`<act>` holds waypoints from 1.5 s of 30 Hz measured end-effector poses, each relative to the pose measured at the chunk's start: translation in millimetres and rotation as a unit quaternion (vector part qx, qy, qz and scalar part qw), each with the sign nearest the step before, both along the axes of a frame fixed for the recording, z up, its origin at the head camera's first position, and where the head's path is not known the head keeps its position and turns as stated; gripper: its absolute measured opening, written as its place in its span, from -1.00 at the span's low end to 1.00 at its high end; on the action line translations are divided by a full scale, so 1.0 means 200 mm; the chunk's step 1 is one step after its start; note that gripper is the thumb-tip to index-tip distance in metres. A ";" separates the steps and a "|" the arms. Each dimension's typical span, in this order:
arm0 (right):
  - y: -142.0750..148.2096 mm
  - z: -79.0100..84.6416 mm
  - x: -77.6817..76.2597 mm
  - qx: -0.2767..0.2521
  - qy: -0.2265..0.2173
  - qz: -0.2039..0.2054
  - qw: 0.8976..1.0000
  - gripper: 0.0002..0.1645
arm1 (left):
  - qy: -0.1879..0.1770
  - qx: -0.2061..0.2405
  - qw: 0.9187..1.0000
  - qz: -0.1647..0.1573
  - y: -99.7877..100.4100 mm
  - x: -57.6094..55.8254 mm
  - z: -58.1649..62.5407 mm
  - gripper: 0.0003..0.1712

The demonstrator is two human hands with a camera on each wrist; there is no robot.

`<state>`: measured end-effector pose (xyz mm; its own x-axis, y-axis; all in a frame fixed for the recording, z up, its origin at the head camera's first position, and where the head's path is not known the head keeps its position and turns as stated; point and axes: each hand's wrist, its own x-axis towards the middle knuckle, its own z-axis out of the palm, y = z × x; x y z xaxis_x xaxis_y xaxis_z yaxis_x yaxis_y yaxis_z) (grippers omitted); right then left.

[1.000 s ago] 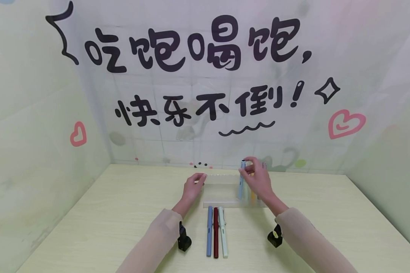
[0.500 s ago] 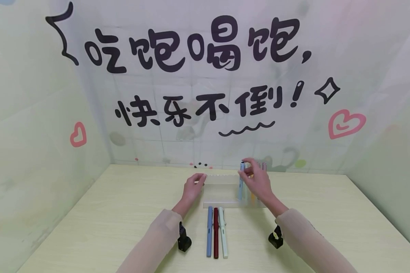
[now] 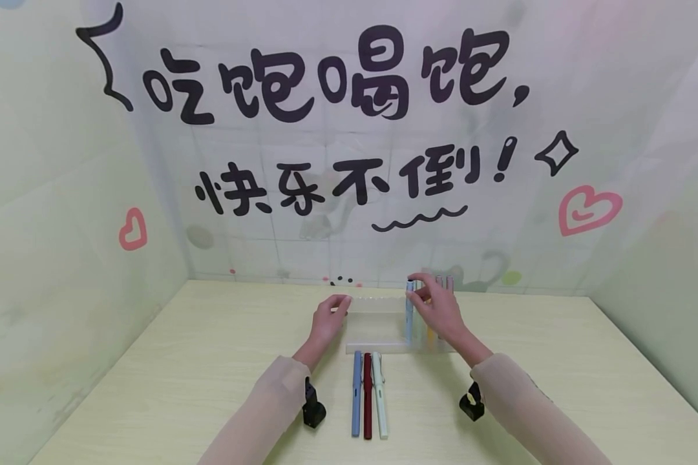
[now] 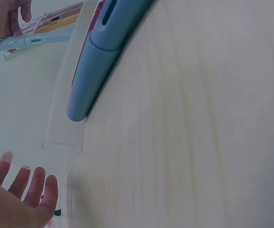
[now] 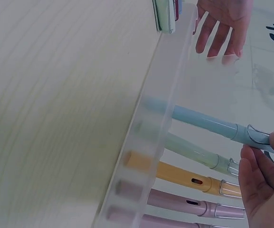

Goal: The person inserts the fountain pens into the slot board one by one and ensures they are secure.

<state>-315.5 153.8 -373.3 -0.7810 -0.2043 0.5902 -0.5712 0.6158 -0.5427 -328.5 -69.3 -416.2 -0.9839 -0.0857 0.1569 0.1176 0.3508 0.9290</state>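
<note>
My right hand (image 3: 438, 307) pinches the top of a light blue pen (image 3: 409, 316) between thumb and fingers. The pen (image 5: 208, 124) stands nearly upright, its lower end behind the frosted front strip of a clear pen rack (image 3: 375, 349). A pale green pen (image 5: 191, 148), a yellow pen (image 5: 184, 178) and mauve pens (image 5: 174, 201) stand beside it in a row. My left hand (image 3: 327, 320) holds the rack's left end, its fingertips at the upper edge. In the left wrist view, that hand's fingers (image 4: 34, 192) show at the clear panel.
In front of the rack a blue pen (image 3: 357, 394), a dark red pen (image 3: 368, 397) and a pale mint pen (image 3: 380, 397) lie side by side on the light wood table (image 3: 238, 381). A printed backdrop (image 3: 302, 252) rises behind the table.
My right hand has moved down slightly with the light blue pen, which sits lower and straighter in the rack. My left hand and the pens lying on the table have stayed put.
</note>
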 end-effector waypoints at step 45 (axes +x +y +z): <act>0.04 0.05 -0.08 0.126 -0.105 -0.019 0.986 -0.43 | 0.005 -0.003 1.000 -0.003 0.00 0.00 0.00 -0.63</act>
<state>-330.7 162.3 -363.2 -0.8905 -0.2922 0.3488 -0.4365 0.7651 -0.4733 -328.3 -69.6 -416.5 -0.9829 -0.0778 0.1667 0.1288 0.3557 0.9257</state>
